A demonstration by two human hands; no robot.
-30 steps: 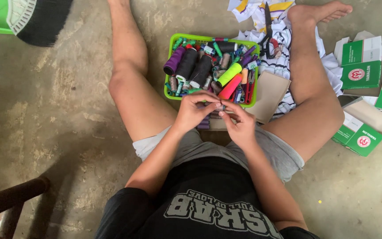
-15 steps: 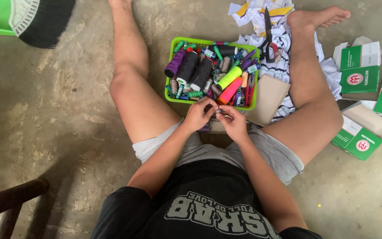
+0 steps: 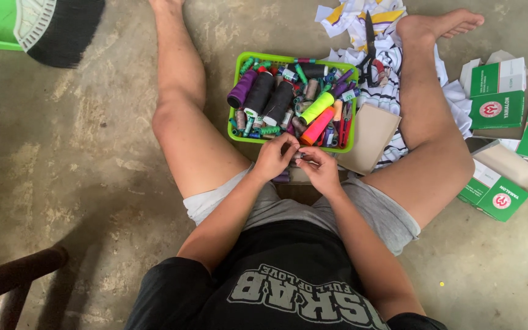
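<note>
Fingers of both hands were pinched together on a small dark object, too small to identify.
Left hand [image 3: 274, 157] and right hand [image 3: 319, 168] were held just before the green plastic basket [image 3: 237, 67] of thread spools.

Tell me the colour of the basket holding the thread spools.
Bright green basket, clearest in the head view.
</note>
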